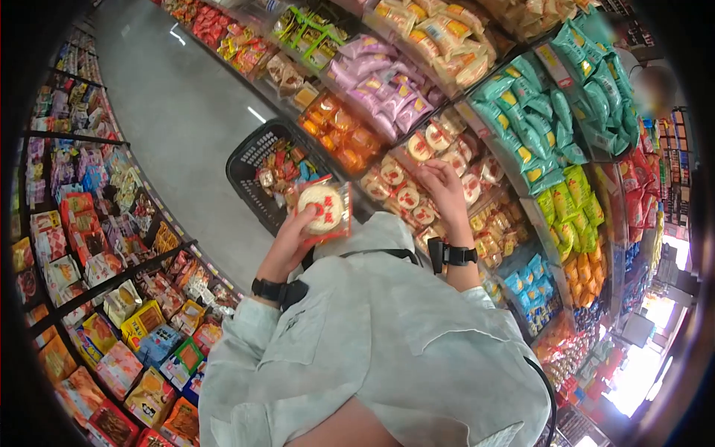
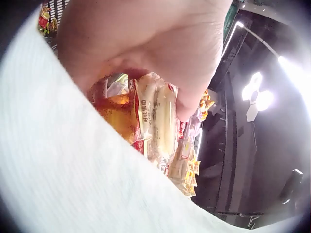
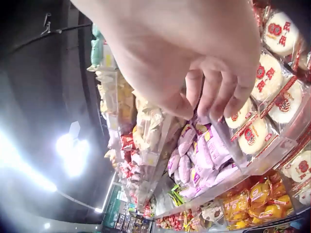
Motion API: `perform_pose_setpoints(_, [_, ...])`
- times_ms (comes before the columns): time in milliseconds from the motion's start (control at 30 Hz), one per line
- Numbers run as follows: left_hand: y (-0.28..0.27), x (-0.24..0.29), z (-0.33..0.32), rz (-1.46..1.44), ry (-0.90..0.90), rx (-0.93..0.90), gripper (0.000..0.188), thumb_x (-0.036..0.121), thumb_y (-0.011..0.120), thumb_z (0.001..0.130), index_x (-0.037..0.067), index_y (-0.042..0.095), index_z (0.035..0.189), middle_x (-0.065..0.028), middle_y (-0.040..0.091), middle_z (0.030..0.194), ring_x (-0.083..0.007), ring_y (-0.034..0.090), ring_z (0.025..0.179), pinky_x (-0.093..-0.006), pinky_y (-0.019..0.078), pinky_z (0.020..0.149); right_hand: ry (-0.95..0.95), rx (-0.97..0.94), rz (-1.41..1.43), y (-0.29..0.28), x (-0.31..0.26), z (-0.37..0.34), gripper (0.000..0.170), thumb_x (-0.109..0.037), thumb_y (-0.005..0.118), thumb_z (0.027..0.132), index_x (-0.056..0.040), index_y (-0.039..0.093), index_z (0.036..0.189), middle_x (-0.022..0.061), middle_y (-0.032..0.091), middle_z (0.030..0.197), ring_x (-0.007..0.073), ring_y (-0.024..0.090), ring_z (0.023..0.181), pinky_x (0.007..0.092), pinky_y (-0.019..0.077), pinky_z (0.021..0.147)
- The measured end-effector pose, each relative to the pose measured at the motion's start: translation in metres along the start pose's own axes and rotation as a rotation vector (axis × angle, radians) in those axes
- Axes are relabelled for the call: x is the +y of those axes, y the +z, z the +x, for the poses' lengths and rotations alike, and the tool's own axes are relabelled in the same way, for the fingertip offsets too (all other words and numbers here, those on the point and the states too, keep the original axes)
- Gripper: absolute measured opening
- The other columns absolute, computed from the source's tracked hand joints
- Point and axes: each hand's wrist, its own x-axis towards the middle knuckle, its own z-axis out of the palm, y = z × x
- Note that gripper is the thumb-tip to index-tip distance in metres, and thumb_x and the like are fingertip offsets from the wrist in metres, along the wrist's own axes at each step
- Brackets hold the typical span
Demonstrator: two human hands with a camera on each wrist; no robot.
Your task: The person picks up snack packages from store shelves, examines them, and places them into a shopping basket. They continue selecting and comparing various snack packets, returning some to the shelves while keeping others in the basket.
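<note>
My left hand (image 1: 287, 237) grips a clear-wrapped round white cake (image 1: 328, 216) with red print, thumb across its top face. In the left wrist view, the thumb and fingers hold the package (image 2: 164, 121) from both sides, and its edge shows. My right hand (image 1: 445, 192) hangs over a shelf bin of matching round cakes (image 1: 408, 197). In the right wrist view, its fingers (image 3: 228, 92) are loosely bent at the end of a clear divider (image 3: 227, 138), beside more wrapped cakes (image 3: 267, 75), with nothing seen held.
A black shopping basket (image 1: 237, 167) with several small colourful packets stands just beyond the left hand. Sloping bins hold orange packets (image 1: 339, 134), purple packets (image 1: 395, 89) and green packets (image 1: 521, 112). Another snack shelf (image 1: 141, 328) runs along the left, across the grey aisle floor (image 1: 164, 112).
</note>
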Motion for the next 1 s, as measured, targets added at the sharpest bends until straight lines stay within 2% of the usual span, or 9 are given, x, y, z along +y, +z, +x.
perform_pose_setpoints(133, [-0.003,0.003,0.000,0.139,-0.031,-0.082,0.050,0.022,0.056,0.106,0.003,0.040,0.149,-0.0099,0.058,0.138,-0.0190,0.061,0.124,-0.0373,0.0508,0.106,0.026,-0.330,-0.138,0.051,-0.028,-0.054,0.034,-0.012,0.071,0.097,-0.0024,0.060,0.127,0.0055,0.067,0.115,0.0112,0.062,0.107,0.0287,0.0511,0.093])
perform_pose_setpoints(300, [-0.015,-0.008,0.003,0.208,-0.130,-0.223,0.049,0.023,0.057,0.107,0.003,0.042,0.148,-0.0089,0.057,0.139,-0.0178,0.059,0.125,-0.0355,0.0509,0.104,0.157,-0.433,-0.190,0.091,-0.027,-0.103,0.034,-0.012,0.075,0.095,-0.0030,0.058,0.122,0.0036,0.068,0.107,0.0090,0.064,0.094,0.0267,0.0533,0.084])
perform_pose_setpoints(433, [-0.005,-0.003,-0.007,0.275,-0.181,-0.377,0.056,0.028,0.059,0.106,0.005,0.038,0.152,-0.0071,0.056,0.141,-0.0175,0.054,0.129,-0.0350,0.0477,0.108,0.271,-0.333,-0.067,0.096,-0.026,-0.131,0.032,-0.008,0.074,0.096,-0.0022,0.055,0.120,0.0044,0.069,0.109,0.0071,0.065,0.098,0.0284,0.0547,0.082])
perform_pose_setpoints(633, [-0.002,-0.008,-0.003,0.423,-0.252,-0.522,0.067,0.010,0.073,0.093,0.005,0.039,0.151,-0.0065,0.058,0.138,-0.0161,0.058,0.124,-0.0346,0.0484,0.106,0.257,-0.245,0.144,0.078,-0.022,-0.131,0.032,-0.011,0.072,0.097,-0.0030,0.055,0.123,0.0038,0.069,0.112,0.0087,0.065,0.101,0.0288,0.0543,0.084])
perform_pose_setpoints(667, [0.001,-0.009,-0.003,0.459,-0.246,-0.487,0.067,0.010,0.074,0.093,0.004,0.040,0.150,-0.0061,0.058,0.137,-0.0157,0.058,0.123,-0.0342,0.0484,0.105,0.267,-0.219,0.167,0.074,-0.022,-0.127,0.032,-0.012,0.072,0.097,-0.0030,0.054,0.123,0.0037,0.069,0.111,0.0090,0.065,0.099,0.0283,0.0542,0.083])
perform_pose_setpoints(700, [0.004,-0.009,-0.001,0.496,-0.237,-0.453,0.067,0.009,0.075,0.092,0.004,0.041,0.149,-0.0057,0.059,0.136,-0.0153,0.059,0.122,-0.0339,0.0484,0.105,0.216,-0.070,0.142,0.074,-0.023,-0.123,0.028,-0.015,0.072,0.097,-0.0036,0.057,0.118,0.0013,0.068,0.101,0.0080,0.063,0.084,0.0251,0.0510,0.071])
perform_pose_setpoints(833, [0.007,-0.017,0.014,0.584,-0.191,-0.353,0.062,0.009,0.075,0.092,0.005,0.045,0.146,-0.0045,0.061,0.133,-0.0140,0.060,0.119,-0.0319,0.0490,0.102,0.224,0.175,0.351,0.028,0.007,-0.089,0.016,-0.014,0.073,0.096,-0.0053,0.062,0.102,-0.0024,0.061,0.084,0.0055,0.051,0.069,0.0239,0.0412,0.059])
perform_pose_setpoints(933, [0.021,-0.020,0.016,0.581,-0.141,-0.241,0.058,0.008,0.075,0.092,0.004,0.048,0.143,-0.0048,0.063,0.130,-0.0143,0.062,0.117,-0.0313,0.0501,0.101,0.185,0.310,0.595,-0.004,0.020,-0.066,0.015,-0.012,0.073,0.096,-0.0052,0.062,0.104,-0.0015,0.062,0.085,0.0061,0.053,0.070,0.0231,0.0416,0.060])
perform_pose_setpoints(1000, [0.027,-0.023,0.016,0.555,-0.125,-0.166,0.056,0.008,0.074,0.093,0.004,0.048,0.142,-0.0048,0.064,0.128,-0.0144,0.063,0.115,-0.0312,0.0509,0.100,0.221,0.316,0.683,-0.031,0.032,-0.047,0.014,-0.009,0.072,0.096,-0.0038,0.063,0.105,0.0009,0.065,0.093,0.0081,0.058,0.076,0.0233,0.0476,0.066])
